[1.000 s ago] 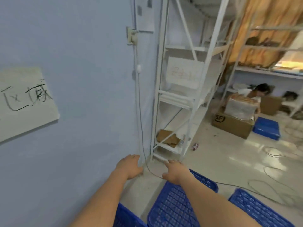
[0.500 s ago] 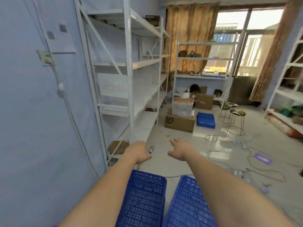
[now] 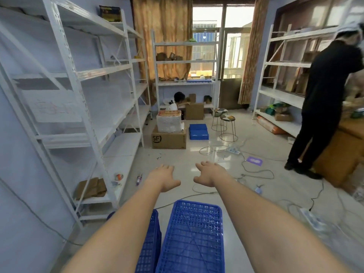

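Both my arms reach straight out in front of me over the floor. My left hand and my right hand are side by side, palms down, fingers spread and relaxed, holding nothing. Below my forearms a blue plastic crate lies upside down on the floor, with a second blue crate beside it on the left, partly hidden by my left arm.
White metal shelving lines the left wall, more racks stand at the back and right. A cardboard box, blue lids, two stools and cables lie on the floor. A person in black stands right; another crouches at the back.
My view has swung right from the blue wall to the open room. Both hands stay outstretched and empty, now spread wider apart above the crates.
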`<state>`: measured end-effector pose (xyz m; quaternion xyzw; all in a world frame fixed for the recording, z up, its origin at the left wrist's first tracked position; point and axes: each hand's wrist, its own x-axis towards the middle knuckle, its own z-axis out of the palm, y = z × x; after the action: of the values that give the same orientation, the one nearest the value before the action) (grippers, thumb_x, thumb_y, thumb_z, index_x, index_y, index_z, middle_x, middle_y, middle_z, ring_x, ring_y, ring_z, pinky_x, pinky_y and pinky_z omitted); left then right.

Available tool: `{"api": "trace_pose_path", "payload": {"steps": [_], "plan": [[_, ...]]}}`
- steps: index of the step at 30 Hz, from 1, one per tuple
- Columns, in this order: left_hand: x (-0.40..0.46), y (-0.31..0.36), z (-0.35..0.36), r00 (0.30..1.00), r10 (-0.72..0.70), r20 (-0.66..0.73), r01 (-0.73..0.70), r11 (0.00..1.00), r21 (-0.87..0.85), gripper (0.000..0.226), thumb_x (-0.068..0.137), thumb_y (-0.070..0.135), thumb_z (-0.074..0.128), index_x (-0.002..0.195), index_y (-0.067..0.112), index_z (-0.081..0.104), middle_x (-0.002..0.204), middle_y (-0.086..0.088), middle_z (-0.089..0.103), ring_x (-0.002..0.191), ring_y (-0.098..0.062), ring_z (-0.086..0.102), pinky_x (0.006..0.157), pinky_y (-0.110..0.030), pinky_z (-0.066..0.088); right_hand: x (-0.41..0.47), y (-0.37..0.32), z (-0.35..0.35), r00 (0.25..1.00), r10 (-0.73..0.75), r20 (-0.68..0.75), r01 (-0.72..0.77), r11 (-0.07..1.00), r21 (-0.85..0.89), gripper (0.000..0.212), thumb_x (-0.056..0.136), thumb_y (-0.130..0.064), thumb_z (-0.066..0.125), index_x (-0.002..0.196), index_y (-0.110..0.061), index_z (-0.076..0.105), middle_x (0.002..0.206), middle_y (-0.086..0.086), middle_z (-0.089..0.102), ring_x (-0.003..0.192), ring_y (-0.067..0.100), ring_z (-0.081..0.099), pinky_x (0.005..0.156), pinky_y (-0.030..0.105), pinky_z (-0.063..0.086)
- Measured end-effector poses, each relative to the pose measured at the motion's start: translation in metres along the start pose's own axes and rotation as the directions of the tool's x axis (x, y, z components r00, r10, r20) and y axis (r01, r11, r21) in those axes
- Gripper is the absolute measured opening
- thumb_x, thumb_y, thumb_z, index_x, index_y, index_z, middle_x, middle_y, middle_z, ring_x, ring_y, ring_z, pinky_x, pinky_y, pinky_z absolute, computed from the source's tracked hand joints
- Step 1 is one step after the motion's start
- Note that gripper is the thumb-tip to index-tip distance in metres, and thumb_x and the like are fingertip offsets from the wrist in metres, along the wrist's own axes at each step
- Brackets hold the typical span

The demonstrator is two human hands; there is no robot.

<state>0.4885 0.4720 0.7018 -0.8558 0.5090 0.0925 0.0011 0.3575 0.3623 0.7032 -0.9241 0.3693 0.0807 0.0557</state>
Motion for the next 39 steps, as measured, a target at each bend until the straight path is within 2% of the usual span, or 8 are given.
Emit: {"api": "trace_pose_path", "payload": {"steps": [10, 15, 21, 25, 28, 32, 36, 39], "plan": [[0.103, -0.038, 0.043, 0.991, 0.019, 0.132, -0.01, 0.998, -0.069, 0.075, 0.088, 0.047, 0.047, 0.149, 0.011, 0.026, 0.154, -0.01, 0.032, 0.14, -0.024, 0.032, 0.112, -0.036, 0.031, 0.093, 0.014, 0.035, 0.988, 0.077, 0.134, -0.081, 0.996, 0.027, 0.07, 0.092, -0.046, 0.04, 0.151, -0.013, 0.023, 0.157, 0.008, 0.028, 0.144, 0.025, 0.025, 0.116, 0.042, 0.025], [0.158, -0.069, 0.101, 0.963, 0.018, 0.269, 0.008, 0.996, -0.092, 0.073, 0.089, 0.048, 0.046, 0.148, 0.01, 0.027, 0.153, -0.01, 0.033, 0.139, -0.024, 0.034, 0.11, -0.037, 0.032, 0.149, 0.009, 0.091, 0.966, 0.081, 0.245, -0.103, 0.991, 0.081, 0.069, 0.094, -0.045, 0.04, 0.152, -0.013, 0.019, 0.159, 0.006, 0.024, 0.146, 0.024, 0.022, 0.115, 0.039, 0.023], [0.195, -0.086, 0.219, 0.906, 0.047, 0.422, -0.003, 0.994, -0.105, 0.068, 0.089, 0.051, 0.043, 0.144, 0.013, 0.033, 0.149, -0.007, 0.037, 0.136, -0.023, 0.037, 0.104, -0.04, 0.038, 0.181, 0.01, 0.212, 0.887, 0.101, 0.451, -0.175, 0.977, 0.125, 0.071, 0.097, -0.047, 0.037, 0.155, -0.017, 0.009, 0.162, 0.002, 0.011, 0.149, 0.022, 0.015, 0.117, 0.04, 0.018], [0.205, -0.092, 0.31, 0.818, 0.061, 0.572, -0.026, 0.997, -0.069, 0.075, 0.094, 0.051, 0.039, 0.154, 0.014, 0.011, 0.162, -0.004, 0.013, 0.149, -0.022, 0.013, 0.117, -0.042, 0.026, 0.188, 0.019, 0.304, 0.807, 0.08, 0.585, -0.194, 0.972, 0.136, 0.071, 0.098, -0.048, 0.035, 0.155, -0.019, 0.005, 0.163, -0.001, 0.007, 0.15, 0.02, 0.009, 0.12, 0.04, 0.013], [0.216, -0.093, 0.373, 0.767, 0.053, 0.639, -0.011, 0.998, -0.069, 0.077, 0.096, 0.051, 0.037, 0.154, 0.013, 0.004, 0.163, -0.004, 0.006, 0.15, -0.022, 0.005, 0.119, -0.042, 0.021, 0.194, 0.033, 0.367, 0.757, 0.084, 0.648, -0.234, 0.961, 0.149, 0.07, 0.099, -0.048, 0.033, 0.155, -0.019, 0.003, 0.163, -0.001, 0.006, 0.15, 0.02, 0.009, 0.12, 0.04, 0.014], [0.222, -0.092, 0.465, 0.724, 0.029, 0.689, 0.039, 0.996, -0.083, 0.078, 0.096, 0.053, 0.036, 0.154, 0.014, 0.003, 0.163, -0.004, 0.003, 0.15, -0.022, 0.004, 0.119, -0.041, 0.02, 0.205, 0.056, 0.464, 0.706, 0.104, 0.701, -0.34, 0.917, 0.207, 0.071, 0.098, -0.049, 0.034, 0.155, -0.018, 0.004, 0.163, 0.0, 0.004, 0.149, 0.019, 0.013, 0.119, 0.041, 0.019], [0.222, -0.083, 0.554, 0.671, -0.008, 0.742, 0.094, 0.993, -0.074, 0.08, 0.095, 0.054, 0.037, 0.154, 0.014, 0.003, 0.163, -0.004, 0.003, 0.15, -0.022, 0.006, 0.118, -0.041, 0.021, 0.203, 0.081, 0.559, 0.677, 0.125, 0.725, -0.414, 0.88, 0.235, 0.073, 0.098, -0.047, 0.037, 0.155, -0.017, 0.002, 0.163, 0.0, -0.001, 0.151, 0.019, 0.004, 0.12, 0.04, 0.016], [0.222, -0.065, 0.605, 0.653, 0.003, 0.757, 0.085, 0.993, -0.078, 0.082, 0.095, 0.053, 0.038, 0.154, 0.012, 0.0, 0.163, -0.006, -0.003, 0.15, -0.022, 0.0, 0.121, -0.04, 0.015, 0.193, 0.107, 0.615, 0.669, 0.171, 0.724, -0.472, 0.85, 0.236, 0.076, 0.098, -0.043, 0.041, 0.155, -0.014, 0.001, 0.163, 0.002, -0.004, 0.151, 0.019, 0.001, 0.121, 0.037, 0.014]]}}
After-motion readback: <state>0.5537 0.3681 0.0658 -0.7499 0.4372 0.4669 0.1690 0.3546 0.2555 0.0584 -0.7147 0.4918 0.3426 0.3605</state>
